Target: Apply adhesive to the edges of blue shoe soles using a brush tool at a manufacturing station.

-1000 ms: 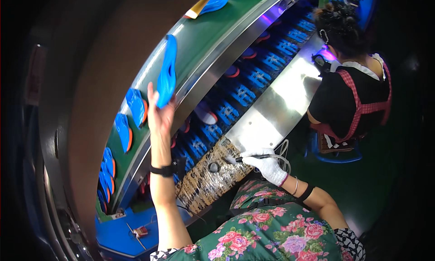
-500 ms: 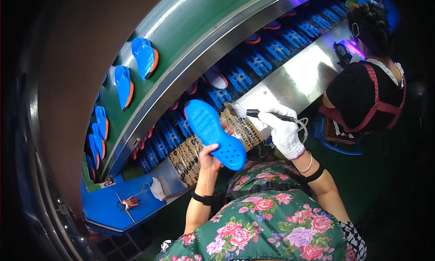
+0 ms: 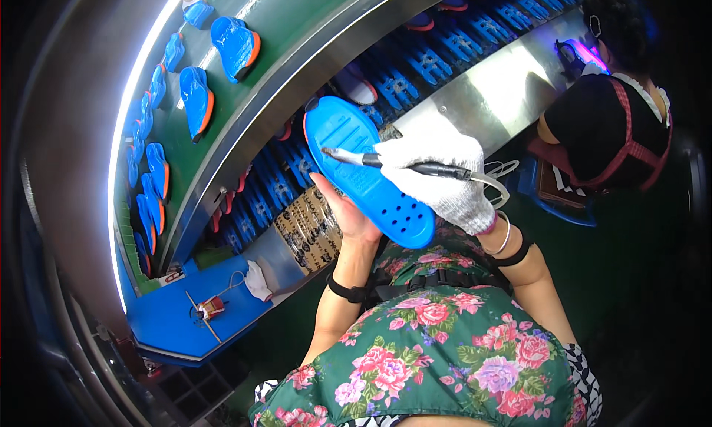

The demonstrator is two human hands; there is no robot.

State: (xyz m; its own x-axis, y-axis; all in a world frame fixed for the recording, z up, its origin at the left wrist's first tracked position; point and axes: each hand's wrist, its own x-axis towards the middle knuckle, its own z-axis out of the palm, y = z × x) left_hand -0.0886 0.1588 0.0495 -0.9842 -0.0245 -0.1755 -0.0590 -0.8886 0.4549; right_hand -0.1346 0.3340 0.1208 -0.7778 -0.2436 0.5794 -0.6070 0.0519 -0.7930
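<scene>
My bare left hand [image 3: 350,213] holds up a blue shoe sole [image 3: 354,181] from below; most of the fingers are hidden behind it. The sole has raised bars in its middle and several small holes at its near end. In a white knitted glove, my right hand [image 3: 445,193] grips a slim brush [image 3: 359,159] with a cord or tube trailing off its back end. The brush's dark tip lies over the sole's surface, toward the far left part, and seems to touch it.
Ahead runs a rack of blue holders [image 3: 430,65]. A green conveyor [image 3: 248,71] at left carries several blue pieces with orange edges. Brown-taped cardboard [image 3: 308,230] covers part of the metal ledge. A blue side table [image 3: 174,319] holds a small reel. A co-worker [image 3: 604,123] sits at right.
My right hand has brought the brush left from the taped ledge onto the sole. The sole has shifted slightly and tilted, with my left hand now more beneath it. The view has moved a little.
</scene>
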